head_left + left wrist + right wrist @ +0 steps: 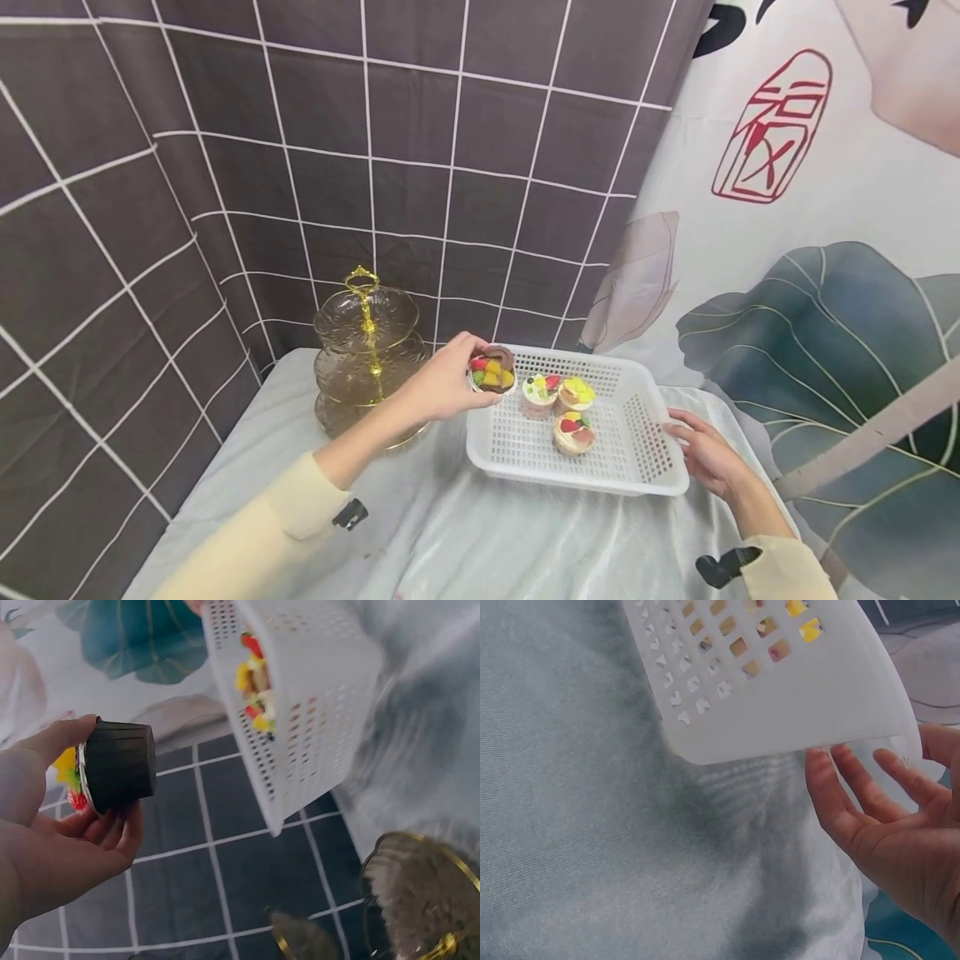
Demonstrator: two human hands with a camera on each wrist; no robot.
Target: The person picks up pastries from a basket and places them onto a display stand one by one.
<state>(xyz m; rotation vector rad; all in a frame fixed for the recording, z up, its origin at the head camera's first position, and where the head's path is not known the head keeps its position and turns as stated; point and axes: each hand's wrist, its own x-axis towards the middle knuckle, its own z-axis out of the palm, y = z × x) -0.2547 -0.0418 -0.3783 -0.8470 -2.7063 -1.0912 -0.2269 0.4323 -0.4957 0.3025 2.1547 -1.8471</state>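
Observation:
In the head view my left hand (447,383) holds a fruit-topped cupcake (492,372) above the left end of a white plastic basket (577,477). The left wrist view shows the dark pleated cup (120,766) of this cupcake between the thumb and fingers of my left hand (64,832). Three more cupcakes sit in the basket: one with green and red pieces (539,393), one yellow-topped (577,393) and one with a red berry (573,434). My right hand (708,457) holds the basket's right rim, its fingers (829,780) just under the edge.
To the left of the basket stands a three-tier glass stand (367,358) with a gold handle (362,280). A pale, shiny cloth (480,542) covers the table. Behind hang a dark gridded curtain (405,108) and a printed white cloth (660,158).

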